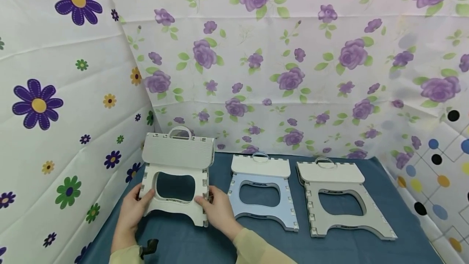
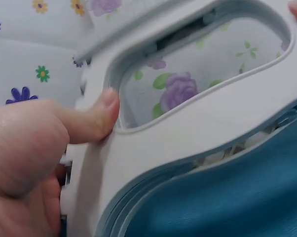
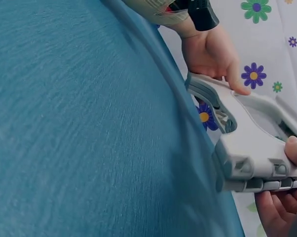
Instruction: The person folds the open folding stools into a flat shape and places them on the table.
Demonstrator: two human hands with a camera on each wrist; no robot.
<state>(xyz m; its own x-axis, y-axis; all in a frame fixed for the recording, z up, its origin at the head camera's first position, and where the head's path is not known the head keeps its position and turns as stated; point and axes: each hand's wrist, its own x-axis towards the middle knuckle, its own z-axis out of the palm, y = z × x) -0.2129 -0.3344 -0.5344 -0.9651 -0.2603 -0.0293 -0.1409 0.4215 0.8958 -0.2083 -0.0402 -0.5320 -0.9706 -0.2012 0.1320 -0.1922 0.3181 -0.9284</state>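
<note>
Both hands hold a folded white step stool [image 1: 172,207] by its two sides, tilted up at the left of the table. My left hand [image 1: 132,211] grips the left edge, thumb on the front face and fingers behind, as the left wrist view shows on the stool [image 2: 153,158]. On the opposite edge, my right hand [image 1: 220,209] grips the same way, its thumb beside the oval opening. In the right wrist view the stool [image 3: 257,143] appears raised from the cloth, with fingers curled under its hinged side. A carry handle [image 1: 179,128] tops it.
Right of the held stool lie a folded blue-and-white step stool [image 1: 234,211] and a folded grey-and-white one [image 1: 315,227]. Blue cloth [image 1: 179,243] covers the table. Flowered sheets [image 1: 256,72] rise behind and at the left; a dotted sheet [image 1: 445,194] hangs at the right.
</note>
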